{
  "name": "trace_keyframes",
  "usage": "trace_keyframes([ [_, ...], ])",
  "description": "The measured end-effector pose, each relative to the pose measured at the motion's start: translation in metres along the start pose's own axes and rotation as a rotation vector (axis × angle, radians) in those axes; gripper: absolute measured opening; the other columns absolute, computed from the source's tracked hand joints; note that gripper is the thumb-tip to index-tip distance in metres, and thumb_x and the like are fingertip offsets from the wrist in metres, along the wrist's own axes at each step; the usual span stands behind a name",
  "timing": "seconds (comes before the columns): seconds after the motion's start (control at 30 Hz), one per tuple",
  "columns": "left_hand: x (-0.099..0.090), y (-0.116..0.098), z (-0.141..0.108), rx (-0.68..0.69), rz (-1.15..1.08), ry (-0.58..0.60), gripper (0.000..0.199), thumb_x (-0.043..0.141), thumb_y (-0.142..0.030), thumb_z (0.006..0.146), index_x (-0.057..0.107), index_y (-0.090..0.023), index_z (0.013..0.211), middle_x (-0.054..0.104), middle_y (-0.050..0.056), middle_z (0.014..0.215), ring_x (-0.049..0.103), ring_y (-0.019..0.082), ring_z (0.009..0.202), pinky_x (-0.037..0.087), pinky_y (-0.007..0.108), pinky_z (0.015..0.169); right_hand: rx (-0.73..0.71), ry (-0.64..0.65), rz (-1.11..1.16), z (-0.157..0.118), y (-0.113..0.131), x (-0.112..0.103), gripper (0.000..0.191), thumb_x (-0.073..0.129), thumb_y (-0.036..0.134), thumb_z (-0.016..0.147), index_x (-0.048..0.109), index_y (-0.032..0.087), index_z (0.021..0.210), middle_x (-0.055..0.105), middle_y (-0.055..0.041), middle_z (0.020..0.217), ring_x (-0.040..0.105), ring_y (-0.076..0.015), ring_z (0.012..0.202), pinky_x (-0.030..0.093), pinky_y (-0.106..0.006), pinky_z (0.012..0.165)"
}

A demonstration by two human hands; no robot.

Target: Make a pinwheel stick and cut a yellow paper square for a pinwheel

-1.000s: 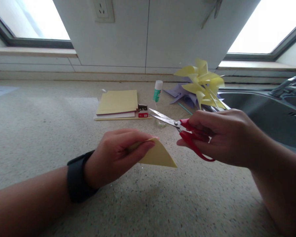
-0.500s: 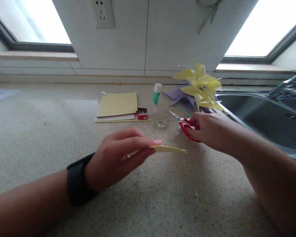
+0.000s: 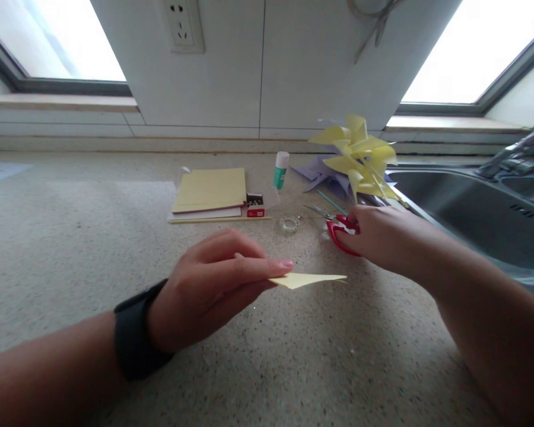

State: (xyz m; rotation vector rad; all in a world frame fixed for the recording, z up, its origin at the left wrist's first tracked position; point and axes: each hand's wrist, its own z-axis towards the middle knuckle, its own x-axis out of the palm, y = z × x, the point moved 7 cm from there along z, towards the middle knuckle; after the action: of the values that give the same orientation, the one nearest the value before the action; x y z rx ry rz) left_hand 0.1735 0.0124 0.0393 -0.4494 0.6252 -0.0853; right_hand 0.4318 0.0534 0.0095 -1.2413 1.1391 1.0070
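Observation:
My left hand (image 3: 222,284), with a black band on the wrist, pinches a folded piece of yellow paper (image 3: 309,279) between thumb and fingers above the counter. The paper's pointed end reaches out to the right; its other end is mostly hidden in the hand. Farther right, my right hand (image 3: 374,237) grips the red handles of a pair of scissors (image 3: 338,234). Their blades point to the back left, low over the counter. Just left of the scissors lies a roll of clear tape (image 3: 289,224).
Yellow paper pinwheels (image 3: 358,157) and purple ones (image 3: 318,172) lie behind my right hand, near the sink (image 3: 454,219). A stack of yellow paper (image 3: 211,190), a small red box (image 3: 255,206), a glue stick (image 3: 280,171) and a thin stick (image 3: 218,220) sit toward the back.
The yellow paper in my left hand has tilted, so more of its flat face shows. My right hand stays at the scissors, which have shifted only slightly.

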Motion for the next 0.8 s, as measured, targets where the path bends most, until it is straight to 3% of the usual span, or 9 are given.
trace_keyframes([
  [0.23,0.001,-0.001,-0.001,0.012,0.002,0.004,0.022,0.062,-0.010,0.092,0.071,-0.016,0.111,0.066,0.005,0.089,0.062,0.011,0.076,0.053,0.023,0.068,-0.003,0.001,0.001,0.002,-0.004,0.004,0.055,0.038,0.064,0.090,0.066,0.019,0.075,0.066,-0.0130,0.074,0.054,-0.0213,0.059,0.034,-0.033,0.051],
  [0.6,0.003,0.003,0.000,-0.010,-0.019,0.024,0.025,0.061,-0.011,0.093,0.069,-0.020,0.114,0.069,0.005,0.091,0.065,0.013,0.079,0.056,0.024,0.070,-0.038,-0.025,-0.012,0.002,-0.002,0.005,0.060,0.038,0.070,0.088,0.065,0.020,0.070,0.065,-0.0124,0.068,0.051,-0.0203,0.055,0.033,-0.033,0.049],
  [0.67,0.006,0.008,-0.001,-0.070,-0.045,0.040,0.022,0.060,-0.010,0.093,0.069,-0.018,0.111,0.069,0.004,0.089,0.065,0.011,0.077,0.055,0.022,0.068,-0.052,-0.024,-0.017,0.002,-0.002,0.006,0.057,0.038,0.066,0.090,0.064,0.020,0.069,0.066,-0.0129,0.071,0.052,-0.0207,0.057,0.033,-0.033,0.050],
  [0.8,0.014,0.025,-0.006,-0.293,-0.189,0.067,0.012,0.057,-0.018,0.096,0.069,-0.016,0.096,0.063,0.000,0.076,0.058,0.008,0.059,0.050,0.015,0.050,-0.085,-0.007,-0.030,0.001,0.001,0.006,0.050,0.042,0.055,0.091,0.064,0.020,0.065,0.065,-0.0124,0.070,0.051,-0.0187,0.056,0.032,-0.033,0.051],
])
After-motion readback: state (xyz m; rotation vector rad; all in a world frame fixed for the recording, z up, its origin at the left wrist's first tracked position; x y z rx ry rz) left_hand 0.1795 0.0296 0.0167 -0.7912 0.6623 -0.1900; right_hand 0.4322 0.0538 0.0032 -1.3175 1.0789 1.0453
